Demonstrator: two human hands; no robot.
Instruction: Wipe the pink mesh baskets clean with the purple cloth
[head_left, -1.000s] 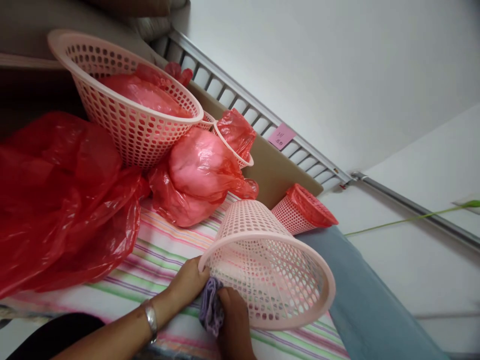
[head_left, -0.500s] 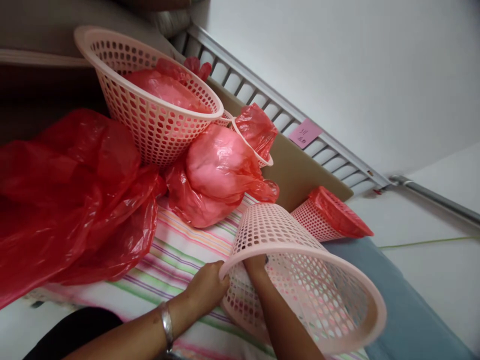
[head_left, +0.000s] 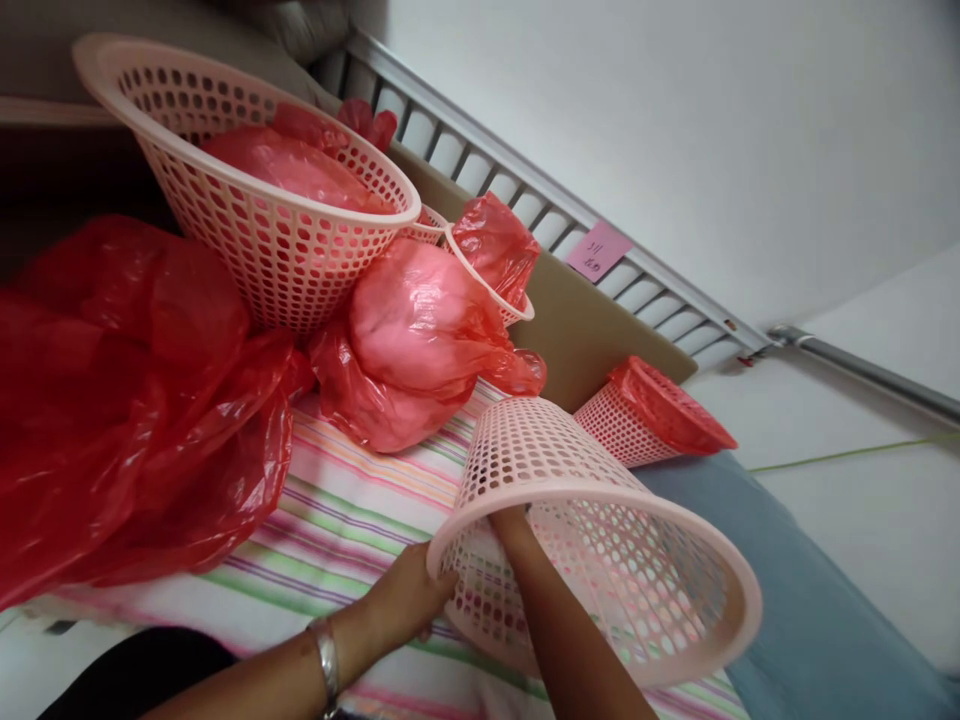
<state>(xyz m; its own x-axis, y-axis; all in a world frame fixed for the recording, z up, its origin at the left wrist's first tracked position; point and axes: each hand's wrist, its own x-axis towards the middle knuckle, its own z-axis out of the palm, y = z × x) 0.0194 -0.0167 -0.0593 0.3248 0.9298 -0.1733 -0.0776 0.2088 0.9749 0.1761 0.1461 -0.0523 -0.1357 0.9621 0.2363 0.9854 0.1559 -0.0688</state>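
Head view showed the left hand [head_left: 416, 592] clasping the pink basket [head_left: 525, 440] by its rim, the right hand [head_left: 511, 522] (grip indiscernible) inside, just beyond.

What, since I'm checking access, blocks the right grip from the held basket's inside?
Nothing visible: the right arm reaches into the pink basket, whose rim the left grip holds. The right grip is mostly hidden.

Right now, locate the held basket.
Head view, lower right of centre: the held basket tilts over the striped cloth, rim in the left hand.
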